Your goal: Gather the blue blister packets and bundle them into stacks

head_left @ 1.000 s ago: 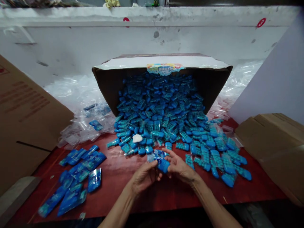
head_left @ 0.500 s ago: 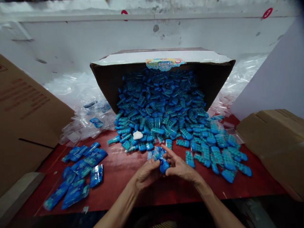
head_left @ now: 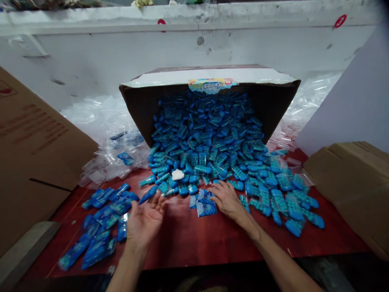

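Note:
My left hand [head_left: 146, 221] is turned palm up, with its fingers apart and nothing gripped. Just beyond its fingertips is a blue packet [head_left: 148, 194]; whether it touches them I cannot tell. To the left lies a loose group of filled blue packets [head_left: 106, 211]. My right hand [head_left: 228, 201] reaches over the table with loosely bent, spread fingers. Its fingertips are at the edge of several flat blue printed sachets [head_left: 206, 207]. Behind both hands spreads a heap of small clear containers with blue caps and turquoise beads [head_left: 209, 150].
A carton [head_left: 209, 75] lies on its side, its heap spilling onto the red table [head_left: 182, 243]. Clear plastic pieces [head_left: 106, 138] are piled on both sides. A white lump [head_left: 178, 174] sits at the heap's front. Cardboard boxes stand left [head_left: 39, 154] and right [head_left: 349, 182].
My hands were together around a blue packet and have parted. The left has swung left and opened, the packet now by its fingertips. The right has turned over beside the flat sachets.

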A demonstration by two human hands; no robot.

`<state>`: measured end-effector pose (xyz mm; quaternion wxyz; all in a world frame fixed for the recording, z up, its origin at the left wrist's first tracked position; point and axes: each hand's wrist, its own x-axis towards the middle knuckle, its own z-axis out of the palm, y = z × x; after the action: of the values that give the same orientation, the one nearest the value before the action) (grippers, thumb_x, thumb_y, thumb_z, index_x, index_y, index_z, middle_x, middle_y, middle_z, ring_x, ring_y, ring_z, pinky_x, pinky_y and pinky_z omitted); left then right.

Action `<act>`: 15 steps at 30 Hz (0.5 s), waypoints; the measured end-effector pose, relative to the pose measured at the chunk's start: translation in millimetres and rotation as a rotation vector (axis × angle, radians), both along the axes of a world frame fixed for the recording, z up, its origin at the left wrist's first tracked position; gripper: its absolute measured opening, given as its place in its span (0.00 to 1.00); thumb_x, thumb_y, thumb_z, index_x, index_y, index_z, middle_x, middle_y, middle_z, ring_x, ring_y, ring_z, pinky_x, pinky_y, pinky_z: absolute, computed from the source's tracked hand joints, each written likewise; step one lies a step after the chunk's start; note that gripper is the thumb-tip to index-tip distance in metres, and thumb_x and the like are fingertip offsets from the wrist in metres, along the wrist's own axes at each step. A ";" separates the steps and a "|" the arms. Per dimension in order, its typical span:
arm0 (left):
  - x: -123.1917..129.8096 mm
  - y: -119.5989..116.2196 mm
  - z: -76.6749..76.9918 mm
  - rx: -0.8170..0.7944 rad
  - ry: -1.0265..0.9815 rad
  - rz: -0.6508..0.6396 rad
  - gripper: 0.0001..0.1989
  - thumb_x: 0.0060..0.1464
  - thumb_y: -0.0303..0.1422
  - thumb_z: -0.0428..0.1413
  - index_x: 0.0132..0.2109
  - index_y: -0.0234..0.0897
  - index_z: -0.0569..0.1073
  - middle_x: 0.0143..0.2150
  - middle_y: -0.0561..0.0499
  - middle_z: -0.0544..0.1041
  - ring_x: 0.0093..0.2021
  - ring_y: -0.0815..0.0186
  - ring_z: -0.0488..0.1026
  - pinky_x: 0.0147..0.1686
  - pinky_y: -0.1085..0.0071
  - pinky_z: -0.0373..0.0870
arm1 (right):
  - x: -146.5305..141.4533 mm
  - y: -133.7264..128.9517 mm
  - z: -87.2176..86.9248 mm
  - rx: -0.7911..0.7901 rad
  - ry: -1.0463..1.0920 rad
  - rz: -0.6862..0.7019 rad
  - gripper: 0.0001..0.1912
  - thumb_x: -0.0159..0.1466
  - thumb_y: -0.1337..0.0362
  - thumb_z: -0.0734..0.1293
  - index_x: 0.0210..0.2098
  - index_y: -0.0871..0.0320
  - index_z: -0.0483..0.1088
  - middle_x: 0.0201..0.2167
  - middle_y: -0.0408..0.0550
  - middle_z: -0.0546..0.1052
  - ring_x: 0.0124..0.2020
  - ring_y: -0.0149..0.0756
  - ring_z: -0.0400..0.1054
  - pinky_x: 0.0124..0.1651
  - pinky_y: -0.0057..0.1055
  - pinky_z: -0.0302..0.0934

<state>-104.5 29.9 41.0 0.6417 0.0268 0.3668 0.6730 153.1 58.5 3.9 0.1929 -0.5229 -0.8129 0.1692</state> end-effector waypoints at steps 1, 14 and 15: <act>-11.4 2.9 1.5 -0.018 0.003 0.054 0.26 0.53 0.46 0.38 0.39 0.28 0.69 0.34 0.39 0.74 0.35 0.61 0.72 0.29 0.66 0.71 | 2.9 3.7 -3.6 0.018 -0.092 -0.029 0.13 0.61 0.62 0.58 0.45 0.50 0.65 0.47 0.47 0.67 0.52 0.44 0.51 0.53 0.47 0.39; 81.2 -4.0 -32.1 -0.225 0.326 -0.405 0.09 0.47 0.32 0.52 0.37 0.34 0.65 0.20 0.54 0.70 0.18 0.72 0.68 0.18 0.78 0.61 | -31.4 -1.6 -25.6 0.077 -0.291 -0.239 0.08 0.61 0.66 0.58 0.29 0.57 0.67 0.29 0.46 0.69 0.36 0.36 0.59 0.38 0.32 0.45; 87.0 -3.3 -35.9 -0.225 0.364 -0.419 0.09 0.47 0.33 0.52 0.37 0.34 0.65 0.19 0.55 0.70 0.17 0.73 0.67 0.17 0.78 0.60 | -32.2 -1.8 -26.4 0.081 -0.293 -0.239 0.08 0.61 0.67 0.57 0.29 0.57 0.67 0.29 0.46 0.69 0.36 0.36 0.59 0.38 0.32 0.45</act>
<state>-17.5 26.6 5.2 0.6893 0.1507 0.5347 0.4651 120.8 56.6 -22.5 0.1119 -0.6264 -0.7706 0.0342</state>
